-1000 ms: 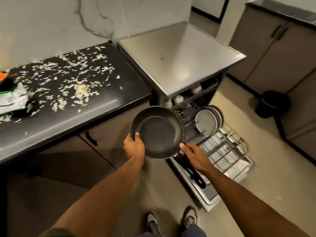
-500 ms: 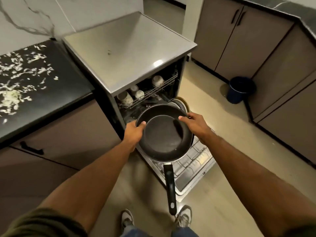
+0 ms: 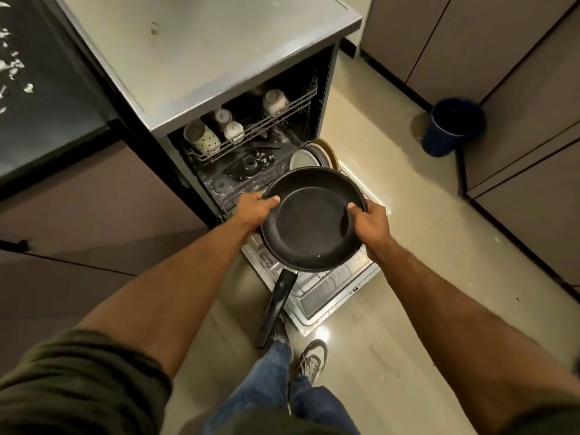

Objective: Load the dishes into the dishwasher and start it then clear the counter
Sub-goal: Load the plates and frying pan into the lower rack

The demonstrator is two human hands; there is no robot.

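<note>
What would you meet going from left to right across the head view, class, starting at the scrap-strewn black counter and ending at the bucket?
Black counter → left hand → frying pan → right hand → blue bucket.

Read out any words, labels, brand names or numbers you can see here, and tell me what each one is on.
No text can be read here.
Dishwasher door: a small dark mark on its front edge, too small and blurred to read.
Frying pan, held at its rim by the left hand and right hand: no lettering shows.
Cups in the upper rack: dotted pattern only, no words.
</note>
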